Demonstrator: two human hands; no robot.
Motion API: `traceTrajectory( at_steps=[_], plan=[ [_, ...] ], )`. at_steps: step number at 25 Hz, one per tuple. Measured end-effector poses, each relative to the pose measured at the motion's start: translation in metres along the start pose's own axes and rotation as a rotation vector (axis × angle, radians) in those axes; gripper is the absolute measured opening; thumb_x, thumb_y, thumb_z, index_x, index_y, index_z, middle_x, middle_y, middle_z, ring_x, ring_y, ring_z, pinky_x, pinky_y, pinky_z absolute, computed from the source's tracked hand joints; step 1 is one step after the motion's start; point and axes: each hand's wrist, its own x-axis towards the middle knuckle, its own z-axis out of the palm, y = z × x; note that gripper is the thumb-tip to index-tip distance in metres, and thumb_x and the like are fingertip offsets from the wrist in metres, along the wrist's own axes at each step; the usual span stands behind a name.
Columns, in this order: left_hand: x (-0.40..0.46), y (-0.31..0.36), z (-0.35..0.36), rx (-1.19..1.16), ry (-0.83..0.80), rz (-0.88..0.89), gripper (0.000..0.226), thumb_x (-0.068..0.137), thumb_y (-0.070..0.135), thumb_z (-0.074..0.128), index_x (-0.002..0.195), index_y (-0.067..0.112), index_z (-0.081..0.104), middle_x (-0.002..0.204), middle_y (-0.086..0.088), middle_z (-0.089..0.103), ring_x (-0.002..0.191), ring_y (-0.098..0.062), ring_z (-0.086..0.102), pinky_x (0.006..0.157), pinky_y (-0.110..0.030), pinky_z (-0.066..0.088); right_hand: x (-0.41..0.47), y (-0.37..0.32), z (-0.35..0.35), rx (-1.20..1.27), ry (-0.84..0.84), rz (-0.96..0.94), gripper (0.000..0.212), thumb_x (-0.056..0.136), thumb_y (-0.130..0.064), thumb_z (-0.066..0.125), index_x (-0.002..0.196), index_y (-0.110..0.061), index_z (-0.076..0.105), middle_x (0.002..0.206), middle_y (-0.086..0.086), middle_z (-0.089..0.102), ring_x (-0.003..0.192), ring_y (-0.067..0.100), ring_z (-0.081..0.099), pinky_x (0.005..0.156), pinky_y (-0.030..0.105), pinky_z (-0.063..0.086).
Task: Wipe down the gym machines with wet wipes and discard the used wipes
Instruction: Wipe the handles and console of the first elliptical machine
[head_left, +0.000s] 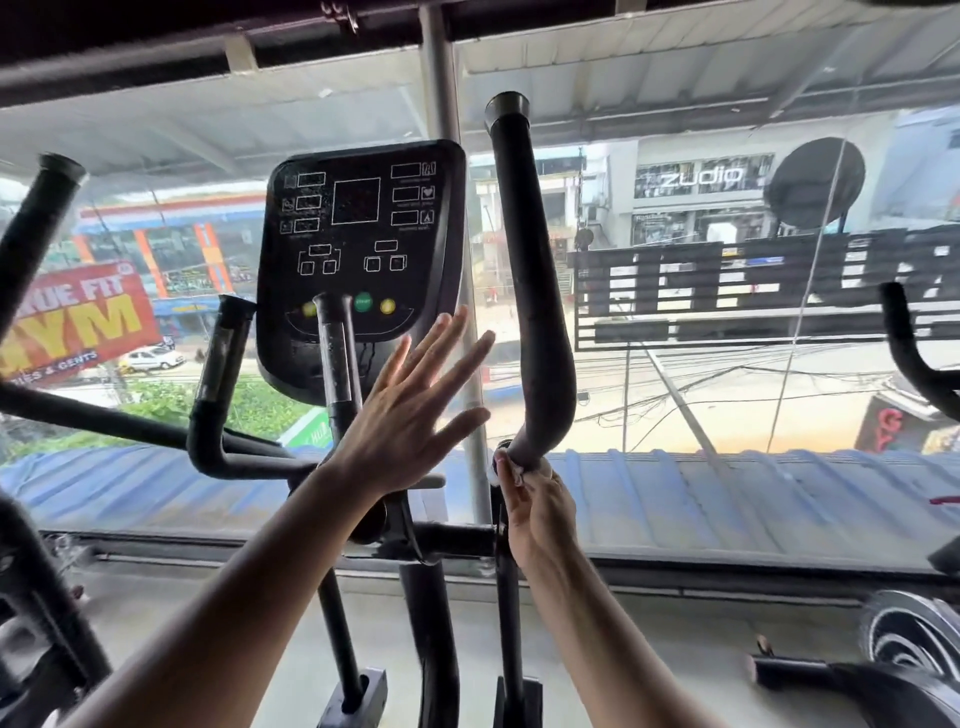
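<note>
Wipe (500, 470) mostly hidden by right-hand fingers (524, 475) (console labels unreadable)

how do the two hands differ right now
The left hand is raised with fingers spread and straight, holding nothing; the right hand is curled round the base of the right handlebar, pressing a white wipe against it. The left sits higher, in front of the console; the right is lower. Both are bare.

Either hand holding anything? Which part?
Right hand grips a white wet wipe wrapped round the lower bend of the black padded handlebar. Left hand is open, holding nothing.
</note>
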Motion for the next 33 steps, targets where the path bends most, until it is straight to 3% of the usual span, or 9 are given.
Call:
traceTrajectory(
  at_steps=[5,8,10,12,15,20,24,28,33],
  plan=[
    [-0.046,-0.057,0.028,0.049,0.133,-0.351,0.075,0.102,0.068,0.026,0.166,0.034,0.008,0.175,0.0,-0.007,0.161,-0.023,-0.005,0.127,-0.062,0.003,-0.04,-0.015,-0.005,-0.198,-0.176,-0.09,0.02,0.098,0.01,0.053,0.117,0.01,0.06,0.117,0.028,0.069,0.109,0.036,0.071,0.088,0.037,0.062],
    [-0.046,-0.074,0.042,-0.035,0.234,-0.451,0.077,0.103,0.063,0.032,0.167,0.025,0.011,0.174,-0.008,-0.007,0.161,-0.028,-0.006,0.127,-0.059,0.011,-0.053,-0.01,-0.029,-1.143,-0.224,-0.443,0.009,0.1,-0.009,0.061,0.102,-0.015,0.068,0.104,0.005,0.069,0.084,0.015,0.074,0.071,0.028,0.06],
    [-0.046,-0.079,0.053,-0.026,0.299,-0.399,0.074,0.106,0.053,0.037,0.165,0.012,0.018,0.173,-0.017,-0.002,0.161,-0.033,-0.004,0.129,-0.055,0.012,-0.052,-0.01,-0.035,-1.797,-0.525,-0.754,0.013,0.099,-0.016,0.062,0.101,-0.029,0.064,0.103,-0.01,0.059,0.08,0.009,0.067,0.068,0.029,0.058],
    [-0.046,-0.08,0.058,0.007,0.367,-0.334,0.07,0.108,0.042,0.043,0.162,0.002,0.023,0.171,-0.024,0.006,0.16,-0.038,0.002,0.13,-0.051,0.012,-0.049,-0.014,-0.011,-2.226,-0.856,-0.941,0.014,0.095,-0.01,0.063,0.1,-0.023,0.063,0.1,-0.006,0.054,0.084,0.018,0.064,0.065,0.036,0.059],
    [-0.041,-0.085,0.048,0.009,0.405,-0.341,0.071,0.107,0.042,0.047,0.162,0.003,0.024,0.17,-0.025,0.01,0.159,-0.038,0.009,0.129,-0.05,0.014,-0.035,-0.009,0.053,-2.675,-1.006,-1.335,0.01,0.09,-0.01,0.069,0.098,-0.015,0.071,0.109,0.004,0.062,0.098,0.026,0.063,0.071,0.039,0.059],
    [-0.03,-0.094,0.034,-0.27,0.407,-0.471,0.071,0.108,0.043,0.044,0.166,0.014,0.015,0.174,-0.013,-0.003,0.161,-0.019,-0.006,0.125,-0.019,0.0,0.01,0.009,0.084,-3.264,-0.917,-0.888,0.024,0.102,-0.007,0.05,0.117,-0.005,0.068,0.124,0.012,0.063,0.116,0.032,0.059,0.082,0.038,0.048],
    [-0.033,-0.096,0.038,-0.263,0.422,-0.452,0.069,0.106,0.02,0.054,0.166,0.019,0.02,0.174,-0.011,-0.007,0.155,0.002,-0.014,0.113,-0.033,0.034,0.013,0.01,0.077,-3.47,-0.823,-0.73,0.025,0.102,-0.001,0.051,0.125,0.001,0.06,0.126,0.015,0.063,0.116,0.033,0.062,0.081,0.04,0.05],
    [-0.035,-0.09,0.035,-0.213,0.377,-0.446,0.07,0.105,0.02,0.055,0.166,0.028,0.02,0.174,-0.004,-0.01,0.153,-0.031,0.032,0.083,-0.047,0.06,0.013,0.014,0.075,-3.548,-0.847,-0.68,0.033,0.103,-0.005,0.053,0.136,0.001,0.054,0.132,0.014,0.059,0.119,0.033,0.061,0.085,0.041,0.052],
    [-0.037,-0.088,0.035,-0.189,0.358,-0.486,0.071,0.105,0.026,0.054,0.165,0.034,0.018,0.174,-0.001,-0.011,0.122,-0.047,0.062,0.068,-0.046,0.059,0.0,0.005,0.088,-3.527,-0.897,-0.56,0.031,0.103,-0.008,0.056,0.134,-0.006,0.059,0.136,0.011,0.058,0.124,0.032,0.059,0.09,0.044,0.055]
  ],
)
